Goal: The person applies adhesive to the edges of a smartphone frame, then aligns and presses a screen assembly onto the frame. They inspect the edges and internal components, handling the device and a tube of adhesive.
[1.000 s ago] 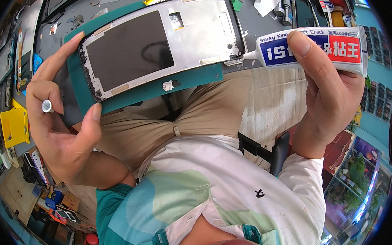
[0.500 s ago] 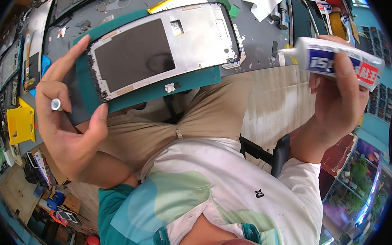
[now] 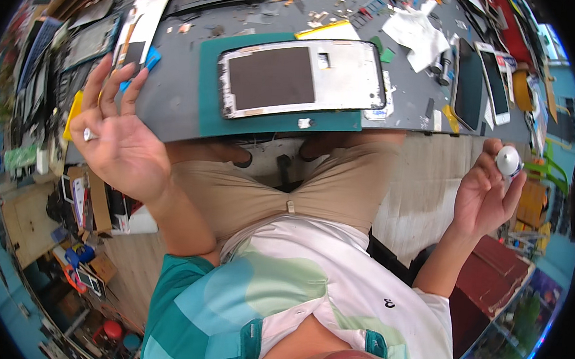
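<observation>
Both hands off the phone frame, tube and cap kept apart

The phone frame point(image 3: 349, 78) lies between the two hands, right of the left fingertips, untouched, on a teal mat point(image 3: 210, 96) that probably shields it from the littered table point(image 3: 166, 109). The left hand point(image 3: 131, 147) has several fingers loosely spread, a small white cap point(image 3: 89, 134) tucked among the others, likely so it isn't mislaid. The right hand point(image 3: 484, 195) grasps a white tube point(image 3: 509, 161) between thumb and fingers, its tip apparently upward, perhaps to avoid smearing
</observation>
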A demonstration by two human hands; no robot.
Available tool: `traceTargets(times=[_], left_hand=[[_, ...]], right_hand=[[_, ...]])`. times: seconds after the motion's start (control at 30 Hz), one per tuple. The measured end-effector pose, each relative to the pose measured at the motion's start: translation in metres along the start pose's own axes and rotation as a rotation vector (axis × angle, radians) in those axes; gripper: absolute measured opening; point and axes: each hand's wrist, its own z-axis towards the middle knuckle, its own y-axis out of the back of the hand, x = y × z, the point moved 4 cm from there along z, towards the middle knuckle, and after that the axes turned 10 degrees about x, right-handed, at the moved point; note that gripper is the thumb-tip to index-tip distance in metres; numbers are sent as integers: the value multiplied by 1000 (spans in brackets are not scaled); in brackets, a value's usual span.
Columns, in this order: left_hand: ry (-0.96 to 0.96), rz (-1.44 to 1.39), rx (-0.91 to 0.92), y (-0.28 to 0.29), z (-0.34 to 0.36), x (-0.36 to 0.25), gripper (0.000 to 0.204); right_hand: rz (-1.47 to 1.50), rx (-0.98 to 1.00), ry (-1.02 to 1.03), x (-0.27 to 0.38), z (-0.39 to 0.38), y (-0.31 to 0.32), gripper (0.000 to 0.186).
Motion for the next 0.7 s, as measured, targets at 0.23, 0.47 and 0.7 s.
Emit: traceTargets(times=[0.23,0.47,0.7], left_hand=[[-177,-128,-104,-8,-46,-42,41],[272,-67,675,-112,-136,-43,18],[279,-45,741,-143,-146,-41,48]], right_hand=[[211,80,-281,-64,-44,0,66],[311,101,-506,-108,-44,-17,64],[233,52,-532,-116,-54,-8,69]])
